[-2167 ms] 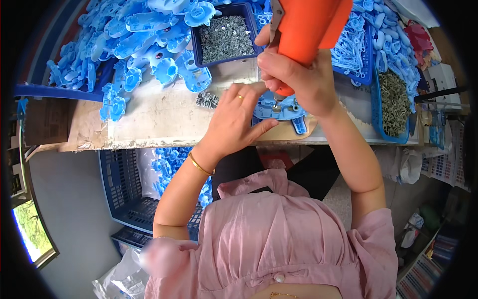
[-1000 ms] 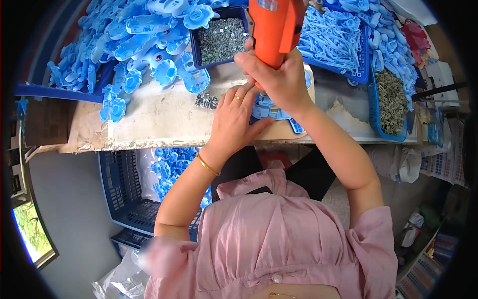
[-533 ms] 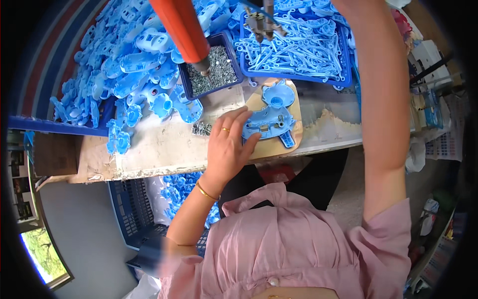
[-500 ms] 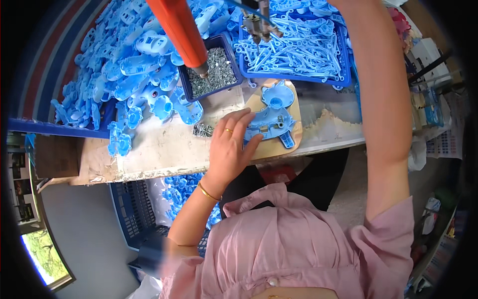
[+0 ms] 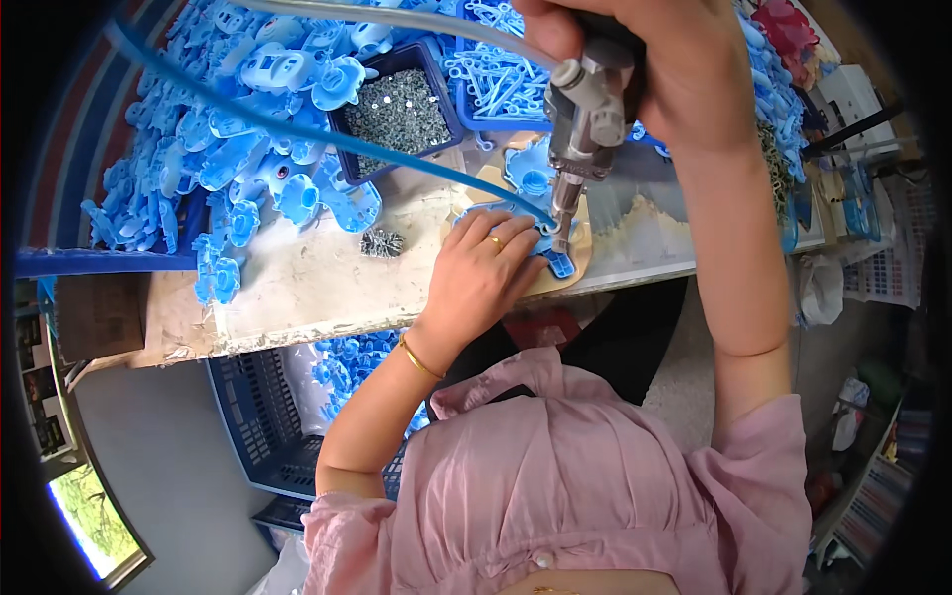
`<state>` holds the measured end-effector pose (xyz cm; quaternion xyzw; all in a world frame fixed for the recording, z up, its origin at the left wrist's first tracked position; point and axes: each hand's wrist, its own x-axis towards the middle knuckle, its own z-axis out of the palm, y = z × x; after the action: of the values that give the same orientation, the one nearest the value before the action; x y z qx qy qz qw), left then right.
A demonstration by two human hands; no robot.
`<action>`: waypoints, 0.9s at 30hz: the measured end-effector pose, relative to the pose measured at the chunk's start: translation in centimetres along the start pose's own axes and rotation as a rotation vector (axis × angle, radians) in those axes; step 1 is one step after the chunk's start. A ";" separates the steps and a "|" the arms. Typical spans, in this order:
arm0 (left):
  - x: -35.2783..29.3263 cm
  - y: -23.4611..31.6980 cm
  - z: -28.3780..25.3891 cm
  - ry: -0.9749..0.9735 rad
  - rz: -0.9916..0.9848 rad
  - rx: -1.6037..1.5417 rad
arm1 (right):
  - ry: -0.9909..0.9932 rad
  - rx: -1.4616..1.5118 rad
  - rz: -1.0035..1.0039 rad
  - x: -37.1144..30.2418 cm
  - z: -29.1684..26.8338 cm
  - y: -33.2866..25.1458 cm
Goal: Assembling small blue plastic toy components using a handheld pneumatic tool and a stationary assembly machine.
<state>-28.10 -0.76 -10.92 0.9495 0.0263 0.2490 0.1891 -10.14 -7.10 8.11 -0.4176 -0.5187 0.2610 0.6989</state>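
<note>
- Orange driver's gone from over the dark blue tray [image 5: 448,104]. Right hand [image 5: 689,69] has come in with a metal tool [image 5: 585,124]; left hand [image 5: 483,268] now reaches further across the blue plastic part [image 5: 532,177].
- Grip state?
- Right: fingers wrapped round the tool's upper body. Left: laid over the part, not clenched; contact underneath is hidden.
- Risks?
- Tip sits just beside the left fingers, so a skid could nick one. Tool body blocks part of the view, so an off-target press is possible. Blue hose [image 5: 278,125] runs close to the left fingertips; a snag could drag the tip off line. If left pressure eases, the part might twist.
- Part vs grip?
- On the tan pad [image 5: 545,286], under the left fingers, below the tool. Cup end pokes out past the fingertips.
- Tip touching?
- Can't tell.
</note>
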 end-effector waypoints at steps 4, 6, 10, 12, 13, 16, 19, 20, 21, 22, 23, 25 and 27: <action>0.1 0.1 0.4 0.015 0.014 0.016 | 0.064 0.001 0.040 -1.0 -0.3 0.9; 0.2 0.2 0.4 -0.011 -0.021 0.007 | 0.078 0.020 0.016 -1.4 -0.4 2.0; 0.0 0.1 0.7 0.008 -0.015 0.015 | 0.164 0.073 -0.042 -2.2 0.7 2.5; 0.1 0.3 0.7 0.015 -0.029 0.052 | 0.113 -0.056 -0.177 -3.0 -0.2 4.4; 0.1 0.3 0.9 0.014 -0.026 0.052 | 0.057 -0.184 -0.316 -3.2 -0.7 5.0; -0.1 0.1 1.0 0.026 -0.011 0.071 | 0.139 -0.077 -0.234 -2.8 0.8 3.4; 0.6 0.3 0.0 -0.032 -0.055 0.028 | 0.225 -0.003 -0.094 -1.9 1.3 1.0; 0.9 0.5 -0.4 -0.030 -0.046 0.025 | 0.220 -0.014 -0.102 -1.8 1.2 0.7; 1.1 0.6 -0.6 -0.027 -0.037 0.022 | 0.214 -0.024 -0.110 -1.7 1.1 0.5; 1.1 0.7 -0.6 -0.026 -0.035 0.022 | 0.209 -0.034 -0.118 -1.6 0.9 0.3; 1.1 0.6 -0.7 -0.042 -0.058 0.016 | 0.202 -0.042 -0.127 -1.5 0.8 0.1; 1.1 0.5 -0.8 -0.056 -0.080 0.013 | 0.187 -0.059 -0.143 -1.3 0.7 -0.2; 1.1 0.6 -0.9 -0.043 -0.113 -0.054 | 0.173 -0.080 -0.159 -1.1 0.4 -0.5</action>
<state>-27.58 -0.86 -9.49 0.9462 0.0689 0.2179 0.2290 -10.90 -8.12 8.02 -0.4236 -0.4979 0.1470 0.7424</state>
